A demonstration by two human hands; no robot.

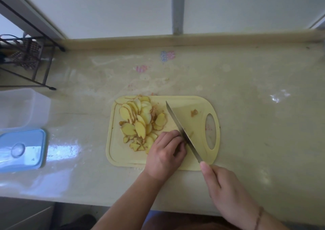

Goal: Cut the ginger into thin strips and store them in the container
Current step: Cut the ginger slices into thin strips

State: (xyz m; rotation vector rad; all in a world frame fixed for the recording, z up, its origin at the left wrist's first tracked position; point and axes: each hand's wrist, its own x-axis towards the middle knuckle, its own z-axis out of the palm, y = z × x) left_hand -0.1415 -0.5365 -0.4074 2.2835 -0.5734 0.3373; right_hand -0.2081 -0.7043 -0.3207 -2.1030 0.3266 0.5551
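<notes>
Fingers [173, 140] of my left hand [164, 155], head view: curled down tight on a small remaining piece of ginger, which is almost wholly hidden beneath them, hard against the flat of the knife [182, 133]. Right hand [223, 189]: wrapped round the knife handle, forefinger laid along the top toward the blade; the handle itself is covered. Blade: runs diagonally across the cutting board [197, 106], tip toward the far edge. Ginger slices [139, 122]: a loose overlapping heap on the left half of the board, pale yellow faces, brown skin at the rims, touching my left hand at its near end. One scrap [194, 113] lies apart, by the board's handle hole. Handling, as I judge it: slices light, firm and fibrous, likely damp and inclined to slide on one another; best stacked a few at a time and pinned flat from above with knuckles forward, fingertips tucked back from the edge. Container [16, 108]: clear, on the bench at far left, well apart from the board, with its blue lid [22, 150] lying off it just in front. No strips cut yet that I can see.
</notes>
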